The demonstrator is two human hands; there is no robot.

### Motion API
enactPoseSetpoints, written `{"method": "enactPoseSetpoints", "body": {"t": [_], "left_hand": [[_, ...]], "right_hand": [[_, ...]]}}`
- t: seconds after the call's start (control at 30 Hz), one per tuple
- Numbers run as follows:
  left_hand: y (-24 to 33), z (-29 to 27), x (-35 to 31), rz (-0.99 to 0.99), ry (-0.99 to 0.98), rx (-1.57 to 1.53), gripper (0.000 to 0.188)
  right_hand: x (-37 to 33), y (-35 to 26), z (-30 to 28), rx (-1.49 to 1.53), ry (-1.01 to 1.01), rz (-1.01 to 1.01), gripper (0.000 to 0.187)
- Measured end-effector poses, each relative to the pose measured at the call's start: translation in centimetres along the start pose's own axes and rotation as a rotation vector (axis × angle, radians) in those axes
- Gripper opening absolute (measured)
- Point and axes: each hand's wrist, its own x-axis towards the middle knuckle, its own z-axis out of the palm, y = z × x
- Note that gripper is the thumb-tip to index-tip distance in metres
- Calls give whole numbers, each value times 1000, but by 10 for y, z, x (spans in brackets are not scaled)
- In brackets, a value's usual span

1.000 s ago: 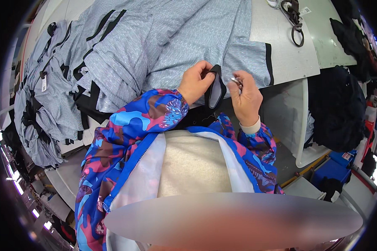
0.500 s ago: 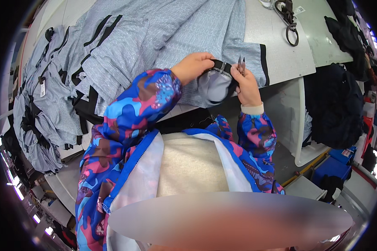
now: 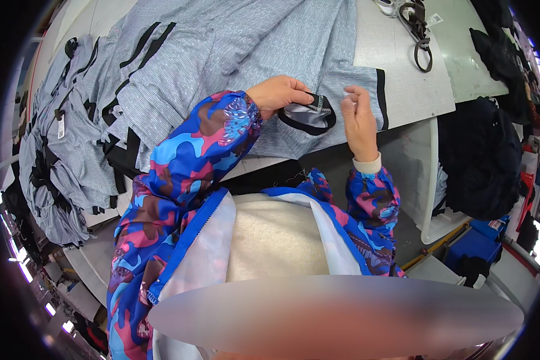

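Note:
My left hand (image 3: 282, 94) is closed on the black-banded opening of a grey striped garment (image 3: 297, 133), pinching the rim between thumb and fingers. The opening faces me and shows a pale lining and a stitched seam on its black band (image 3: 319, 104). Just right of it, apart from the cloth, my right hand (image 3: 360, 126) is raised with its fingers curled in. Whatever it holds is hidden; no blades show. The rest of the garment spreads up the table, with another black-edged end (image 3: 381, 96) beyond my right hand.
More grey garments with black trim (image 3: 162, 78) are heaped along the left of the table (image 3: 411, 99). Scissors with a dark strap (image 3: 422, 45) lie at the far right. A white bin (image 3: 429, 180) and dark clothes (image 3: 477, 159) stand right of the table; a blue box (image 3: 471, 246) is lower.
My right hand has let go of the black band and moved slightly right. The small pointed snips seen in it before no longer show. The opening has dropped flatter, still in my left hand.

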Motion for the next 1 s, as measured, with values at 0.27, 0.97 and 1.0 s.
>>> {"method": "enactPoseSetpoints", "body": {"t": [0.27,0.97,1.0], "left_hand": [[3,2,0,37,15,104,18],[4,-1,6,-9,-8,191,16],[5,0,6,-10,3,208,15]], "right_hand": [[7,-11,-12,-220,-130,-321,25],[26,-4,-12,-263,-109,-577,14],[26,-4,-12,-262,-109,-577,14]]}}
